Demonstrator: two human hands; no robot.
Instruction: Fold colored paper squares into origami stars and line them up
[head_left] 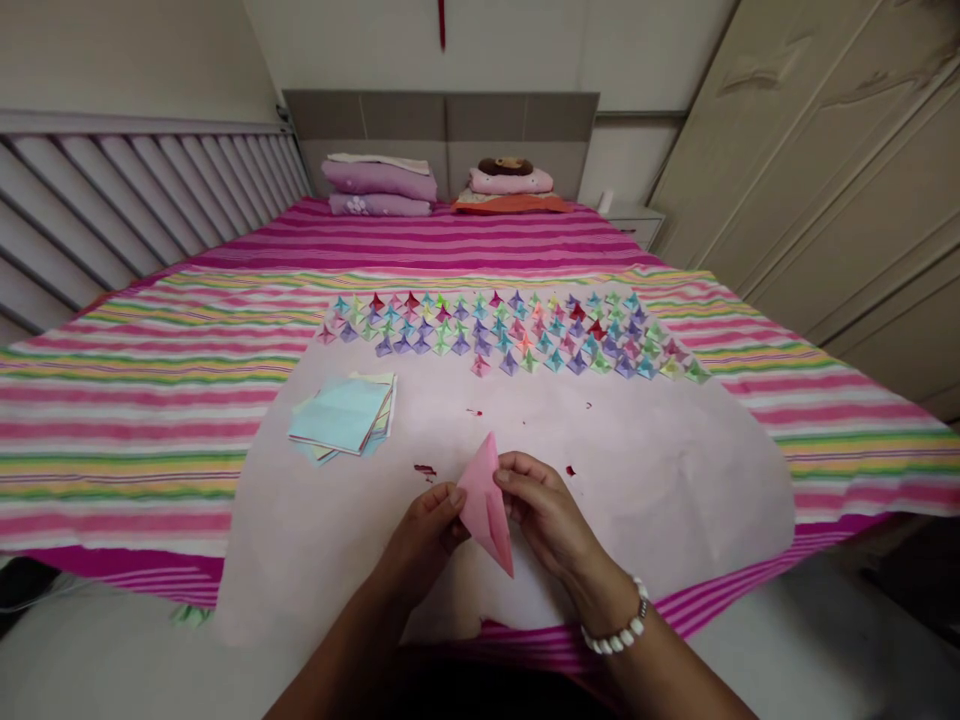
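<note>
A folded pink paper (486, 506), pointed at both ends, is held up between my two hands above a large pale sheet (675, 480) spread on the bed. My left hand (426, 535) pinches its left edge with thumb and fingers. My right hand (546, 512), with a white bead bracelet on the wrist, pinches its right edge. A stack of coloured paper squares (346, 416), light blue on top, lies to the left of my hands. Several small folded paper pieces (510, 330) in many colours stand in rows at the far side of the sheet.
The bed carries a pink, yellow and green striped cover (150, 390). Folded pillows (381, 183) and a pink bundle (510, 181) lie at the headboard. A slatted rail (112, 200) runs along the left, wardrobe doors (825, 160) along the right. Small red scraps (424, 469) dot the sheet.
</note>
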